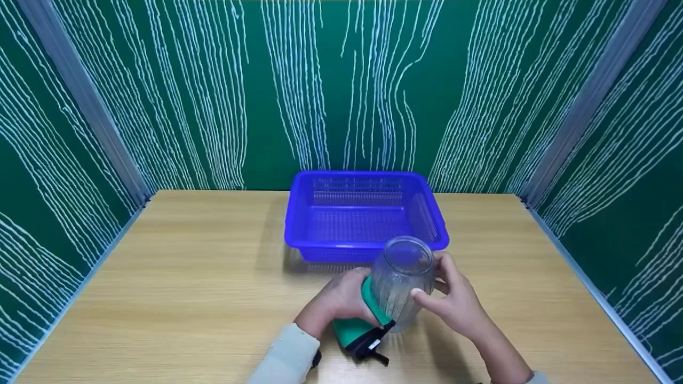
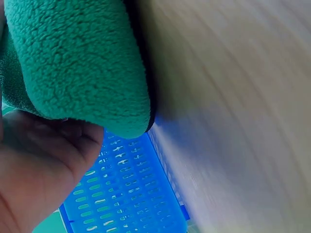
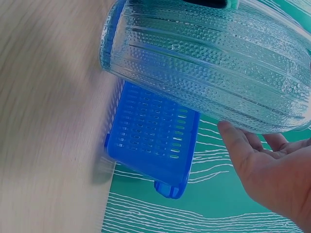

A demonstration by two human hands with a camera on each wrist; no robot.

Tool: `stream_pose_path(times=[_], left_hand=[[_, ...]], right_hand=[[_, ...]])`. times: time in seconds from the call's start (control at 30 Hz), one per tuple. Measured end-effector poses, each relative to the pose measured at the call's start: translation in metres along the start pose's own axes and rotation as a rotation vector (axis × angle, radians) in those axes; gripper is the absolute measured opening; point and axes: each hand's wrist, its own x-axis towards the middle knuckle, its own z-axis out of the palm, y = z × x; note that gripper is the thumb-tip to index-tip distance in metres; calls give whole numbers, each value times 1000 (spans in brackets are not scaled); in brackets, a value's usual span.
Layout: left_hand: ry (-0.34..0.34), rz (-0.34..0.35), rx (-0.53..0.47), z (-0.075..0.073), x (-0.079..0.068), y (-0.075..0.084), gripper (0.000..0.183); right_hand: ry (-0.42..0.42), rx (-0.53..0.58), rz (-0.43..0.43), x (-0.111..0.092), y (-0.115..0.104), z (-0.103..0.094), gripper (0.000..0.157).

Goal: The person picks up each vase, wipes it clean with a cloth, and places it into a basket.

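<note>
A clear ribbed glass jar [image 1: 404, 290] stands mouth up in front of the basket, its dimpled side large in the right wrist view. My right hand [image 1: 453, 304] grips the jar's right side, thumb at the front and fingers round the back. My left hand [image 1: 344, 296] holds a folded green fleece cloth [image 1: 352, 332] with black trim, a white label and a black strap end. One green fold lies against the jar's left side. Close up in the left wrist view, thick fleece [image 2: 77, 63] covers part of the left hand, so some fingers are hidden.
Right behind the jar sits a blue plastic basket [image 1: 293, 240] with slotted walls, its near right corner overlapped by the jar. The wooden table [image 1: 176, 298] is bounded by green walls [image 1: 272, 144] with white wavy lines.
</note>
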Motion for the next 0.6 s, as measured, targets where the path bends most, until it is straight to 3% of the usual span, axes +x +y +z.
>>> stream_pose_path(times=[0.6], left_hand=[[-2, -2, 32, 0, 0, 0, 75]], right_hand=[[2, -18, 23, 2, 3, 1, 55]])
